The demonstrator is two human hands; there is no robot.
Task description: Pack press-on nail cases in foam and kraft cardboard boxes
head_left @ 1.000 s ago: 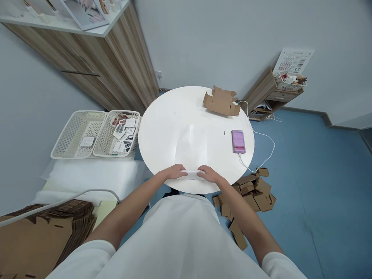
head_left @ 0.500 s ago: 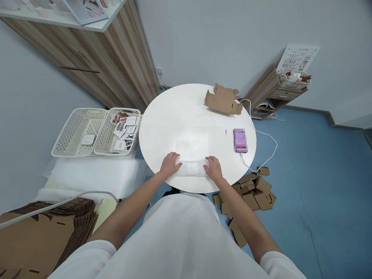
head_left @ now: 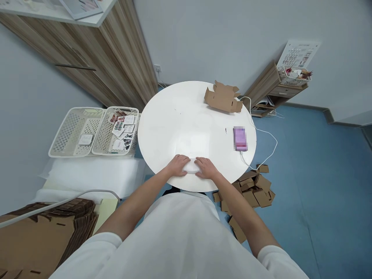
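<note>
My left hand [head_left: 178,165] and my right hand [head_left: 205,169] lie close together at the near edge of the round white table [head_left: 186,116]. Between them sits a small folded white sheet [head_left: 192,167], and both hands press on its ends with fingers curled over it. Little of the sheet shows past the fingers. A flat brown cardboard box blank [head_left: 223,97] lies at the table's far right. A purple phone [head_left: 240,138] rests on the right side with a white cable [head_left: 266,133] running off the edge.
Two white mesh baskets [head_left: 93,131] stand to the left, one with small printed cards. White foam sheets [head_left: 95,176] lie below them. Stacked cardboard blanks [head_left: 43,236] fill the lower left. Folded small boxes [head_left: 252,190] litter the blue floor at right. A wooden cabinet [head_left: 110,58] stands behind.
The white sheet has been folded smaller: it lay long across the table, then as a wide band, and my hands have now come together on a short bundle.
</note>
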